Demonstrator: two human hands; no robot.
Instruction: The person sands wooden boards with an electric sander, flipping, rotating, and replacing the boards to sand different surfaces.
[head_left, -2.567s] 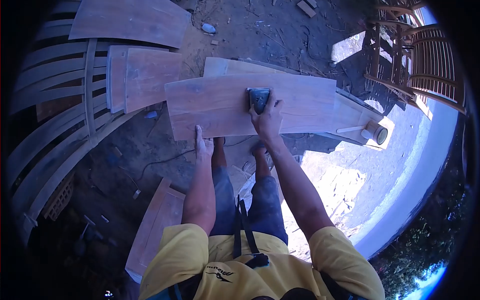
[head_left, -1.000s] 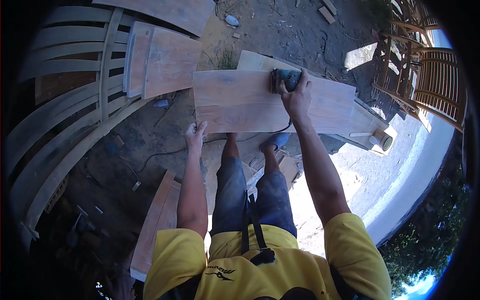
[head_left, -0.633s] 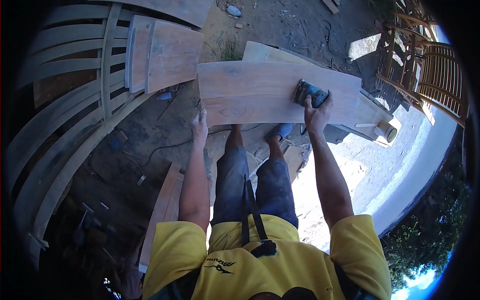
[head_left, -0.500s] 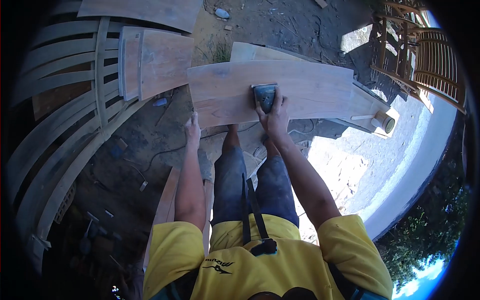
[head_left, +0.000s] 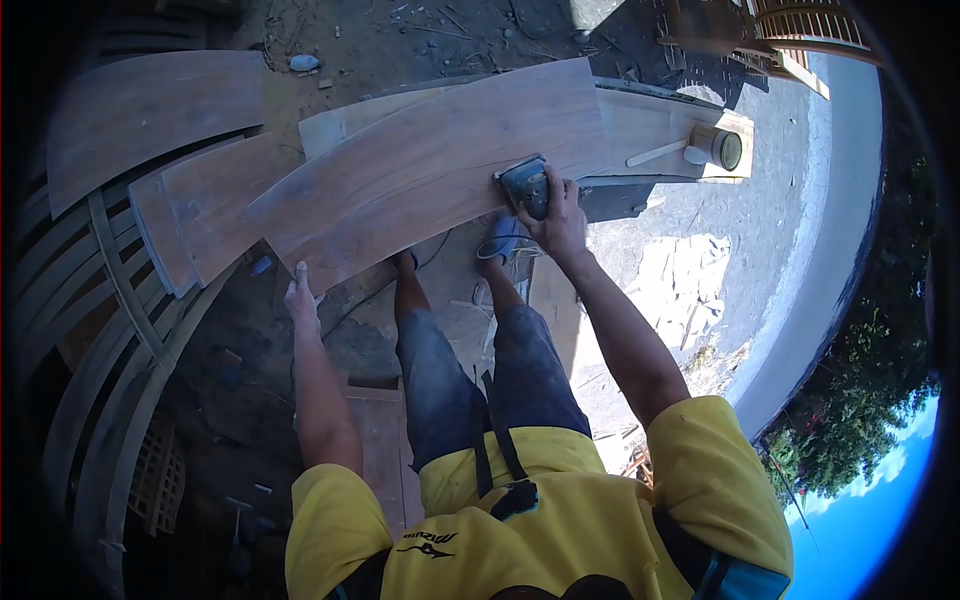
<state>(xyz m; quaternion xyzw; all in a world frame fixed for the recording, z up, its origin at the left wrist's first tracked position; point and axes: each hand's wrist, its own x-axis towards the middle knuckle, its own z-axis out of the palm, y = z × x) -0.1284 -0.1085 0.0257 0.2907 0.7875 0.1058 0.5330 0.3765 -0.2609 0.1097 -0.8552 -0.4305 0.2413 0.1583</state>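
Note:
A long wooden panel (head_left: pixel 430 165) lies slanted across a lighter board beneath it. My right hand (head_left: pixel 558 218) is wrapped round a dark teal power sander (head_left: pixel 528 188), whose pad is at the panel's near edge, right of its middle. At the panel's lower left corner, my left hand (head_left: pixel 303 297) grips the edge, thumb on top and the other fingers partly hidden. A cord loops below the sander near my foot.
Left of the panel, more wooden boards (head_left: pixel 215 200) rest on a slatted frame (head_left: pixel 125 290). A round can (head_left: pixel 722 148) and a flat stick (head_left: pixel 657 153) sit on the light board's right end. Slatted wooden furniture (head_left: pixel 800 22) stands at top right.
The view has turned, and the panel now slants up to the right. The sander has moved from the panel's middle to its near edge. My left hand remains at the lower left corner.

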